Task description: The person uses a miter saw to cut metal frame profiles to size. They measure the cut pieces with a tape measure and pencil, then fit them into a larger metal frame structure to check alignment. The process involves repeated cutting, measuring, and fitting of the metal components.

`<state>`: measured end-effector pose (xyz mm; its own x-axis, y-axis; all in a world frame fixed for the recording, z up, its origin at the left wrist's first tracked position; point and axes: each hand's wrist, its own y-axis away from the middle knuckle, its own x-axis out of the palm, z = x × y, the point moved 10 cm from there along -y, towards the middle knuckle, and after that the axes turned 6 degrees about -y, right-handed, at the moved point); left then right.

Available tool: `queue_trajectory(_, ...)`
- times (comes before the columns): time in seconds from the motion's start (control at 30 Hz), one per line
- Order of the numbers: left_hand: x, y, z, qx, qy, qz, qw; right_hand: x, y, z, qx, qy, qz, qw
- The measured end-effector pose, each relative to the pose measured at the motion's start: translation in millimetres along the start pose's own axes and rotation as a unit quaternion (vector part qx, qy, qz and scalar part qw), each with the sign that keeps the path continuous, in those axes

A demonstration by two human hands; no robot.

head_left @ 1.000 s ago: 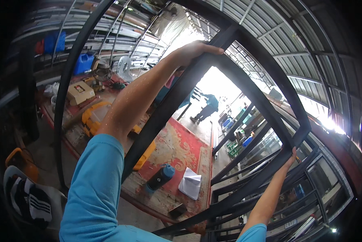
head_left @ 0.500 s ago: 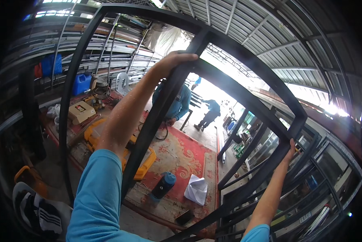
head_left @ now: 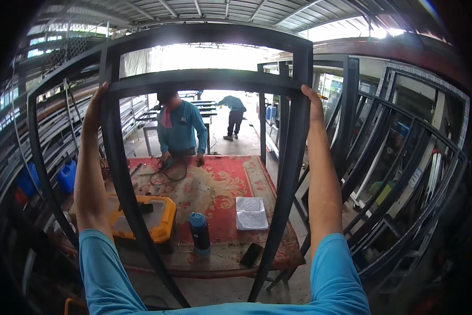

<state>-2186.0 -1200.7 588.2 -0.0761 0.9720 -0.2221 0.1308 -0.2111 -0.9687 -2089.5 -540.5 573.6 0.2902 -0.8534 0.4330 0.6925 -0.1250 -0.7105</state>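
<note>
A large dark metal frame point(head_left: 204, 77), like a window or door frame with a crossbar, stands upright in front of me. At its left upright, my left hand point(head_left: 95, 105) closes round the bar just where the crossbar meets it. My right hand point(head_left: 314, 105) grips the right upright at the same height. A thin yellow stick point(head_left: 322, 96), perhaps a pencil, pokes out from the right hand. The fingers of both hands are partly hidden behind the frame.
Beyond the frame is a carpet-covered table point(head_left: 228, 181) bearing a yellow case point(head_left: 168, 220), blue bottle point(head_left: 199, 233), paper sheets point(head_left: 251, 212) and phone point(head_left: 251, 254). One person point(head_left: 180, 126) handles cables there; another point(head_left: 233, 113) bends farther off. More dark frames point(head_left: 404, 173) lean at right.
The frame has swung from a tilt to nearly level. My left hand has moved left and my right hand up and left, both still on it. The view has turned with them.
</note>
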Motion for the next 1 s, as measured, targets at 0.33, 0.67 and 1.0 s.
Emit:
queue_trajectory(0.33, 9, 6, 3, -0.343, 0.155, -0.096, 0.921, 17, 3, -4, 0.001, -0.031, 0.021, 0.999)
queue_trajectory(0.67, 5, 4, -16, -0.345, 0.142, -0.064, 0.926, 26, 15, -8, 0.008, 0.014, 0.007, 1.0)
queue_trajectory(1.0, 25, 2, -20, -0.322, 0.197, -0.065, 0.924, 42, 15, 6, -0.028, -0.019, 0.062, 0.998)
